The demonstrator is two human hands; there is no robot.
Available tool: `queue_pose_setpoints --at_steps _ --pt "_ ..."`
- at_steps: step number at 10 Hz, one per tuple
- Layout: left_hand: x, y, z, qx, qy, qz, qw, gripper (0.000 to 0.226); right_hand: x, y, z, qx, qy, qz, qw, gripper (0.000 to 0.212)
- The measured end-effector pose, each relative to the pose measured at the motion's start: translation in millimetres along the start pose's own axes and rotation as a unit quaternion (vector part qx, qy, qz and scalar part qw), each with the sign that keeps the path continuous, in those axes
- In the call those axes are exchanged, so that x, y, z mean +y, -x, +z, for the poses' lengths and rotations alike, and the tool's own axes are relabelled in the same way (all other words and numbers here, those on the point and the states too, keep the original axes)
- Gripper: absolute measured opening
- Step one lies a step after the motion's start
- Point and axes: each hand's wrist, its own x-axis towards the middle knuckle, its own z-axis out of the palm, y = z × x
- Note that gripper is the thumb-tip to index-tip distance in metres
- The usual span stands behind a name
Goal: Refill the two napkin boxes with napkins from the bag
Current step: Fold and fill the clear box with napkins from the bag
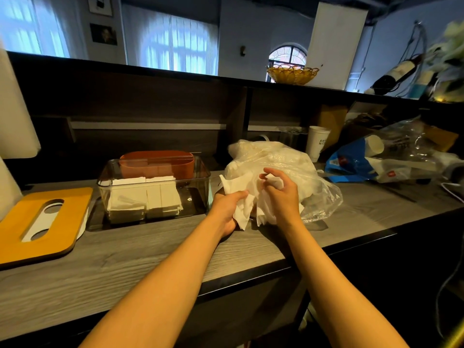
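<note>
A clear plastic bag [281, 162] full of white napkins lies on the grey wooden counter [150, 249]. In front of it my left hand [229, 207] grips a bunch of loose white napkins [241, 189], and my right hand [282, 194] pinches the same bunch from the right. To the left stands a clear napkin box [153, 189] with folded napkins stacked inside. Behind it sits an orange-brown napkin box [157, 162]; what it holds is hidden.
A yellow lid with an oval slot [42, 224] lies at the left on the counter. A white paper cup [317, 143], a blue-and-clear plastic bag [371, 159] and clutter fill the right. A yellow basket [292, 75] and bottles [399, 71] stand on the upper ledge.
</note>
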Motion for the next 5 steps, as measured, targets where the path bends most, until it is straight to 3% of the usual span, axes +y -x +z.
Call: queue_pose_setpoints --at_steps 2,3,5 --pt "0 4 -1 -0.034 0.031 0.021 0.999 0.016 0 3 2 0.011 0.084 0.019 0.996 0.035" --pt "3 7 0 -0.055 0.064 0.008 0.996 0.018 -6 5 1 0.018 0.065 0.028 0.997 0.031" --pt "4 6 0 -0.012 0.089 -0.006 0.996 0.023 -38 29 4 0.061 0.072 0.014 0.995 0.022"
